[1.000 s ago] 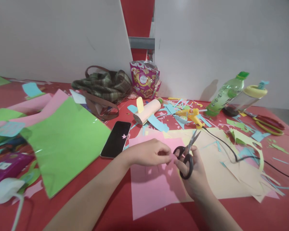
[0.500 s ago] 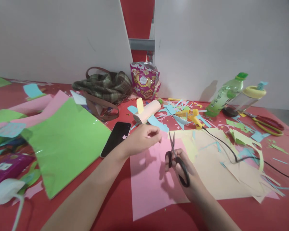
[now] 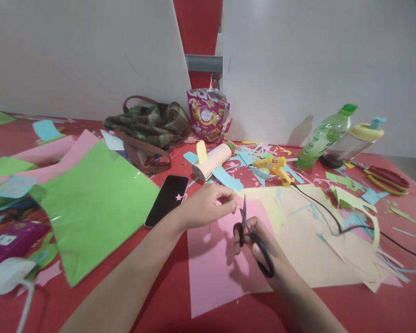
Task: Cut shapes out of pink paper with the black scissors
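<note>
My right hand [image 3: 263, 259] grips black-handled scissors [image 3: 251, 236], blades closed and pointing up and away over the pink paper sheet [image 3: 218, 273]. My left hand [image 3: 208, 206] hovers just left of the blade tips with its fingertips pinched together; whatever sits in the pinch is too small to make out. Both hands are above the pink sheet, which lies flat on the red table [image 3: 159, 296] beside a cream sheet [image 3: 312, 245].
A black phone [image 3: 168, 200] lies left of my left hand, beside a green sheet [image 3: 93, 203]. Behind are a paper roll craft [image 3: 211, 161], yellow glue gun [image 3: 275, 167] with black cord [image 3: 333, 217], plaid bag [image 3: 149, 125], snack bag [image 3: 208, 113], bottles [image 3: 324, 136] and red-handled scissors [image 3: 384, 178]. Paper scraps are scattered around.
My left hand lifted off the pink sheet and moved up, fingers pinched. My right hand swung the scissors from pointing right to upright and drew them slightly left and nearer.
</note>
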The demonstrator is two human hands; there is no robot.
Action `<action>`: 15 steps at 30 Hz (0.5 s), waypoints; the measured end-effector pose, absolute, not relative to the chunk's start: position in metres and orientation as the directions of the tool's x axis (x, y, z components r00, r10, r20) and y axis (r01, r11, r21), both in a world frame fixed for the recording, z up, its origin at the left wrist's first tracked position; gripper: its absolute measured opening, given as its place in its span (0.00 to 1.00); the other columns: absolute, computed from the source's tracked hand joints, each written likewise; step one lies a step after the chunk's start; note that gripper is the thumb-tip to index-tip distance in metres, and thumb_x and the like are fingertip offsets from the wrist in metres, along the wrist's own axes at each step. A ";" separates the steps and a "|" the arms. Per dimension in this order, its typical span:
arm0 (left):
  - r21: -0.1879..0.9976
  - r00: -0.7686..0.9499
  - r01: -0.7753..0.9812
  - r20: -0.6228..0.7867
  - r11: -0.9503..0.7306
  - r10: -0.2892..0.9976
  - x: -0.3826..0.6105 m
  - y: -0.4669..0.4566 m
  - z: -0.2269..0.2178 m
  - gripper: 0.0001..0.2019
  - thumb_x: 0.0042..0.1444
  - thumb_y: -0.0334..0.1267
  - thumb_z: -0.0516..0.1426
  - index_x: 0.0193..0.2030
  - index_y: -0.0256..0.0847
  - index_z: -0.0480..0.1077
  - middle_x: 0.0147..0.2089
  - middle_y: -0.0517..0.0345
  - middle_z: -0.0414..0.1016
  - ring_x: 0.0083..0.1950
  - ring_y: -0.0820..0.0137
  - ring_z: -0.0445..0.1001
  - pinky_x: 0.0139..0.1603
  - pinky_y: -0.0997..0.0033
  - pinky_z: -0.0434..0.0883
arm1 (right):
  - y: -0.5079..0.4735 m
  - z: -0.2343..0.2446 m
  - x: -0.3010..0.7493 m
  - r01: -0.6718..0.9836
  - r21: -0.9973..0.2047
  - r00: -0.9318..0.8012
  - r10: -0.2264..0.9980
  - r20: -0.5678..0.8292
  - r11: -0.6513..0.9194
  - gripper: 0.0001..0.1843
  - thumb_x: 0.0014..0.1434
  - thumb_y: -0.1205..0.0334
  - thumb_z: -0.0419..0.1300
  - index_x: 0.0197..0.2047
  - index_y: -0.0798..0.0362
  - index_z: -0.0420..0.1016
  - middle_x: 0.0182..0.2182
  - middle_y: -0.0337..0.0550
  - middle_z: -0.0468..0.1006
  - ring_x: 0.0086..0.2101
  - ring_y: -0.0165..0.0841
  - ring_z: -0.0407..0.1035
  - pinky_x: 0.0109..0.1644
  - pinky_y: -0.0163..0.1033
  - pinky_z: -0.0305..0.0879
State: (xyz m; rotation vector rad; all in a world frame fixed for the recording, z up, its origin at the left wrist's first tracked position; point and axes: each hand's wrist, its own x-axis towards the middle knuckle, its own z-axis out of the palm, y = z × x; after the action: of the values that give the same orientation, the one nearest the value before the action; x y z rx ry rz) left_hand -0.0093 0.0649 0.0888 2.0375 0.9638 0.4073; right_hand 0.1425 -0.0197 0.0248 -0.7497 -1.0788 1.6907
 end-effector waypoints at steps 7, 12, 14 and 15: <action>0.776 0.669 0.497 -0.058 -0.388 0.741 -0.009 0.065 0.091 0.10 0.48 0.34 0.45 0.18 0.37 0.52 0.21 0.65 0.54 0.24 0.79 0.55 0.25 0.78 0.53 | -0.021 0.029 0.143 -0.384 -0.908 -0.356 0.934 -0.021 -0.167 0.14 0.49 0.52 0.56 0.32 0.50 0.56 0.30 0.41 0.61 0.30 0.32 0.60 0.33 0.39 0.59; 0.777 0.676 0.495 -0.062 -0.390 0.734 -0.011 0.065 0.092 0.11 0.49 0.34 0.45 0.18 0.37 0.50 0.20 0.66 0.50 0.22 0.79 0.51 0.24 0.78 0.52 | -0.021 0.030 0.143 -0.377 -0.907 -0.372 0.927 -0.036 -0.186 0.15 0.49 0.51 0.56 0.32 0.50 0.55 0.29 0.40 0.60 0.29 0.31 0.59 0.32 0.38 0.58; 0.774 0.684 0.494 -0.066 -0.395 0.726 -0.012 0.065 0.092 0.11 0.49 0.35 0.45 0.18 0.37 0.51 0.19 0.66 0.50 0.22 0.79 0.52 0.24 0.78 0.52 | -0.020 0.029 0.143 -0.368 -0.912 -0.376 0.926 -0.031 -0.180 0.14 0.49 0.52 0.55 0.32 0.51 0.55 0.29 0.40 0.61 0.28 0.30 0.59 0.32 0.37 0.57; 0.772 0.687 0.495 -0.067 -0.398 0.724 -0.012 0.065 0.092 0.11 0.49 0.35 0.45 0.18 0.37 0.51 0.20 0.66 0.51 0.23 0.79 0.52 0.24 0.78 0.52 | -0.020 0.029 0.144 -0.363 -0.916 -0.376 0.926 -0.026 -0.173 0.14 0.50 0.52 0.55 0.32 0.51 0.55 0.28 0.39 0.61 0.28 0.30 0.58 0.31 0.37 0.56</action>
State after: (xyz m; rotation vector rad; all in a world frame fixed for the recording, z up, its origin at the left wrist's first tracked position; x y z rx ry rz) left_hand -0.0120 0.0652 0.0917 2.0801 0.9328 0.3559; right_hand 0.1437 -0.0202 0.0292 -0.7739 -1.1016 1.7178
